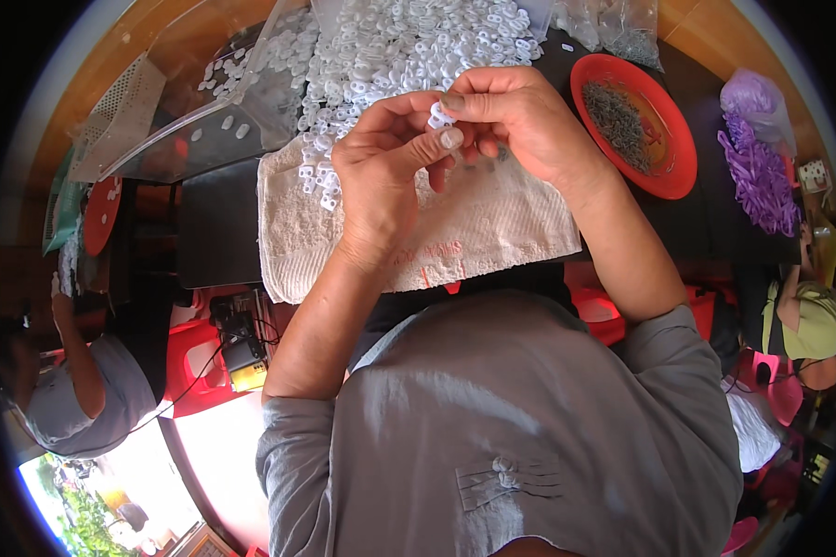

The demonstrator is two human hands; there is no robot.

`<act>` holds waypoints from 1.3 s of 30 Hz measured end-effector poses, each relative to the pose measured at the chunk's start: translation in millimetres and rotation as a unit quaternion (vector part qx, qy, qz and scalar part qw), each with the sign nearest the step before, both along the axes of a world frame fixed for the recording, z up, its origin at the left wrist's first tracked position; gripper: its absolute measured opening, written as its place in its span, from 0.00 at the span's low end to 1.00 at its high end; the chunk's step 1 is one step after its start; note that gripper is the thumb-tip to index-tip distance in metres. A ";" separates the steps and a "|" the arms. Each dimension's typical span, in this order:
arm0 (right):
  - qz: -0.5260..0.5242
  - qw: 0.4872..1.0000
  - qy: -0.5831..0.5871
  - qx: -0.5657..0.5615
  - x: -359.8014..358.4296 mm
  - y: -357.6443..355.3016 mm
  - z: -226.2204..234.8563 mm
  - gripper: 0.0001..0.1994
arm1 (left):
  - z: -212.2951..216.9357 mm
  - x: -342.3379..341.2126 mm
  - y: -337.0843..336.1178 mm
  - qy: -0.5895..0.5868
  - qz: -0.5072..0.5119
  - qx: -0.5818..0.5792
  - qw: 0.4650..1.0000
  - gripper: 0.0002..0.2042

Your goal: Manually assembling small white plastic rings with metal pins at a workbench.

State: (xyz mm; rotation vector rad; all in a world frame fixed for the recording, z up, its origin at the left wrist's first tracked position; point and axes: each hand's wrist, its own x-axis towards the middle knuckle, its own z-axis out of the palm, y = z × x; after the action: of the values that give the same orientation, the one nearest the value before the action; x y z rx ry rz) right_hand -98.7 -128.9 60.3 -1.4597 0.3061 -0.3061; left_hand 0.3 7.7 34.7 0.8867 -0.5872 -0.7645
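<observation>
My left hand (385, 167) and my right hand (520, 121) meet above a white towel (492, 232) spread on the dark table. Between the fingertips of both hands sits a small white plastic piece (439, 115); both thumbs and forefingers pinch it. Just beyond the hands lies a big heap of the same small white plastic pieces (390, 46), spilling onto the towel's far left corner.
A red plate (683, 162) with small dark metal bits stands at the right. Purple plastic parts (762, 176) lie further right. A clear plastic tray (204, 130) with a few white pieces is at the left. Other people sit at the left and right edges.
</observation>
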 end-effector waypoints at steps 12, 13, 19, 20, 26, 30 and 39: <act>0.038 0.998 0.012 0.047 -1.6 9.3 4.0 0.11 | -3.9 -2.0 5.0 -0.076 0.045 0.006 0.996 0.10; 0.035 0.998 0.007 0.047 -1.9 12.1 6.0 0.10 | -5.0 -1.4 5.6 -0.086 0.053 0.003 0.995 0.11; 0.052 0.996 0.000 0.077 -2.3 12.4 4.3 0.10 | -4.8 -2.5 7.4 -0.092 0.053 -0.004 0.994 0.11; 0.058 0.995 0.000 0.082 -2.2 13.5 5.1 0.10 | -4.6 -2.5 8.1 -0.091 0.053 -0.003 0.994 0.11; 0.094 0.983 -0.031 0.158 -0.6 11.8 -3.5 0.10 | -4.1 -2.3 9.1 -0.108 0.052 -0.016 0.993 0.11; 0.113 0.977 -0.043 0.175 -0.7 16.4 -3.7 0.11 | -9.5 -0.2 11.5 -0.130 0.058 -0.027 0.989 0.11; -0.112 0.978 -0.032 -0.174 0.2 -7.6 2.4 0.14 | 41.3 12.5 25.5 -0.213 0.244 -0.042 0.945 0.06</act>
State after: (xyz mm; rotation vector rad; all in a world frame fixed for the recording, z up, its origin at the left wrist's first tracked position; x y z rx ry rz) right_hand -98.5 -136.5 62.7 -1.7578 0.3794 -0.6116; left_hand 12.9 33.2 76.0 1.0716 -0.7341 -0.0936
